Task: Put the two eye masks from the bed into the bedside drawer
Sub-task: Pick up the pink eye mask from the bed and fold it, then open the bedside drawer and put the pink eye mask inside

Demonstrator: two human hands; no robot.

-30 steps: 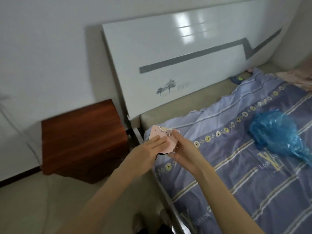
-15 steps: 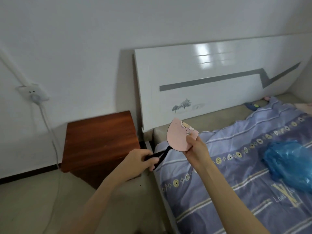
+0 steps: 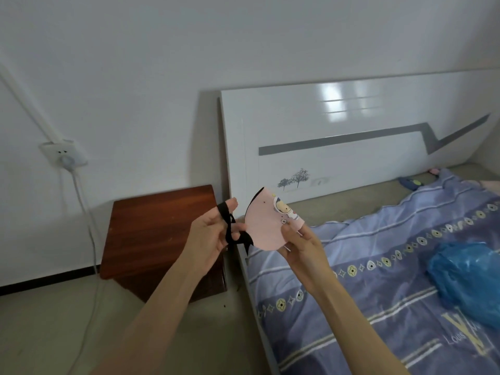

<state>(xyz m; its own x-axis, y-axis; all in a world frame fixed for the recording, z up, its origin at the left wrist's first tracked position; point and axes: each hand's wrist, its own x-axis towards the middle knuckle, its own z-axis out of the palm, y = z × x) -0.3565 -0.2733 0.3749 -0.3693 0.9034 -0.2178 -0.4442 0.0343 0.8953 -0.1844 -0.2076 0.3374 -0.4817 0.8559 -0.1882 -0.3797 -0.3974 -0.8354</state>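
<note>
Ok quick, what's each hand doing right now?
Left hand: holding the eye mask's black strap, looped over its fingers.
Right hand: pinching the pink eye mask.

The only readable lettering sits on the purple striped bedsheet (image 3: 378, 280), at the lower right of the head view: a large yellow monogram with overlapping letters, in which a "V" is the clearest stroke, and beneath it pale capitals that begin "LOUIS" before running off toward the frame edge. The rest of that word line is cut off and too blurred to read. The pink eye mask (image 3: 266, 226) carries a cartoon figure and small marks, but no legible text.
</note>
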